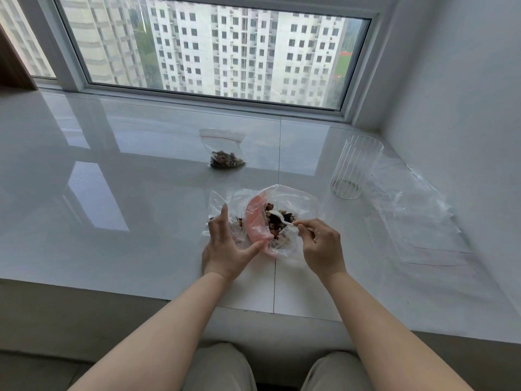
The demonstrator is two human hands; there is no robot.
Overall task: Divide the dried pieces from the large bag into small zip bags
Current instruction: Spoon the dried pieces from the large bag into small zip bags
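1. I'm looking down at a glossy white sill [141, 170]. The large bag [293, 201] lies open in the middle, mouth up, with the dried pieces [277, 220] heaped inside.
2. The right hand [321, 244] pinches the handle of a small white spoon [277, 214] between thumb and fingertips; the bowl is dug into the heap.
3. The left hand [228, 244] is spread, thumb pressing the pink edge [255, 221] of the big bag, fingers straight along a small zip bag [225, 215] just beside it. Whether it actually grips that bag, I cannot tell.
4. Key relation: the small bag sits directly left of the spoon, touching the large bag. The spoon's long axis runs right to left, bowl pointing that way, so I judge a short leftward carry comes next.
5. One filled bag [225, 156] rests farther back, apparently sealed. An empty glass [355, 170] and spare bags [423, 221] wait at right.
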